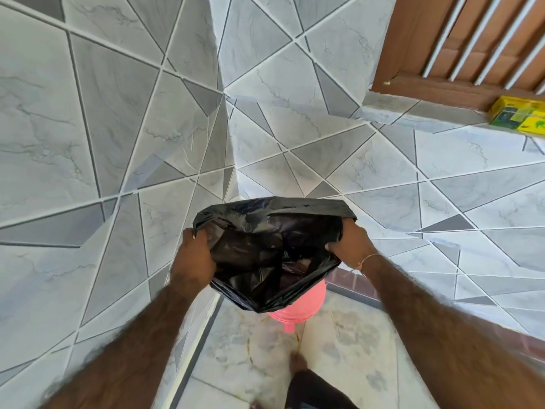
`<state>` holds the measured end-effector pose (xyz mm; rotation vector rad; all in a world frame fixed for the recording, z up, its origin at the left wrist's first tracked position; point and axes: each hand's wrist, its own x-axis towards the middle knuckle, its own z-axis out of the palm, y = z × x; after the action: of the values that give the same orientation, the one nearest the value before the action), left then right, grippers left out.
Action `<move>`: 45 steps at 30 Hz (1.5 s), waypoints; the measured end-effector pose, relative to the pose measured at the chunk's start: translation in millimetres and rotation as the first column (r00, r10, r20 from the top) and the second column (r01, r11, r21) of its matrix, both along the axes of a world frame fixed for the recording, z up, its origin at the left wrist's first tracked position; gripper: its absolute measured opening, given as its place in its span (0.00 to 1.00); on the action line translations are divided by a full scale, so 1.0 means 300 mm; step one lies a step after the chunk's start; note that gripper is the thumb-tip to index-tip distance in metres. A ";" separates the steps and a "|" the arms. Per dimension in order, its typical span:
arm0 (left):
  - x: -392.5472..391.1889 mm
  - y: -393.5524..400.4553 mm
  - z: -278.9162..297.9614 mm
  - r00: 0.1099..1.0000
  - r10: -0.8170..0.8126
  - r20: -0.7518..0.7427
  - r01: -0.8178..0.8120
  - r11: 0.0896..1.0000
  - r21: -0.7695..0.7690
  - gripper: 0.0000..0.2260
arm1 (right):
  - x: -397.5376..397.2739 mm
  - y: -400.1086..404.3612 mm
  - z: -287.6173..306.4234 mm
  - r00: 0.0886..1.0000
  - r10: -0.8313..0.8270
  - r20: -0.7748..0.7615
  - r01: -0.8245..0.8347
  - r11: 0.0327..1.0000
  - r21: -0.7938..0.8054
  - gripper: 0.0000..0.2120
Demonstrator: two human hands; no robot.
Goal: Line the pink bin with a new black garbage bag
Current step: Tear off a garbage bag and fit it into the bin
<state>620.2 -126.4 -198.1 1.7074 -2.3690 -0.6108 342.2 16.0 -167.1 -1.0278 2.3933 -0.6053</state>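
A black garbage bag hangs with its mouth spread wide over the pink bin. Only the bin's lower front wall and pedal show below the bag; its rim is hidden. My left hand grips the bag's left edge. My right hand grips the right edge, a thin bracelet on its wrist. Both hands pull the opening apart above the bin.
The bin stands in a corner of grey geometric tiled walls. A brown window frame with white bars is at the upper right, a yellow-green box on its sill. My bare foot is on the marbled floor below the bin.
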 end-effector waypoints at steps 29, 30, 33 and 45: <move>0.122 0.036 -0.062 0.999 0.017 0.051 -0.027 0.978 0.208 0.33 | 0.075 -0.030 -0.123 0.997 0.072 -0.002 -0.071 0.994 0.087 0.20; 0.123 0.032 -0.063 0.998 0.020 0.065 -0.033 0.978 0.205 0.32 | 0.075 -0.036 -0.128 0.997 0.080 0.019 -0.082 0.992 0.099 0.20; 0.119 0.022 -0.074 0.997 0.032 0.065 -0.045 0.976 0.213 0.31 | 0.077 -0.052 -0.144 0.990 0.121 0.069 -0.128 0.984 0.121 0.25; 0.066 -0.002 -0.147 0.997 0.030 0.077 -0.051 0.956 0.290 0.28 | 0.074 -0.107 -0.208 0.970 0.207 0.129 -0.229 0.956 0.182 0.30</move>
<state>639.9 -126.8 -242.2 1.9191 -2.3806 -0.9500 364.4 -16.1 -229.4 -1.1226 2.1573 -0.3302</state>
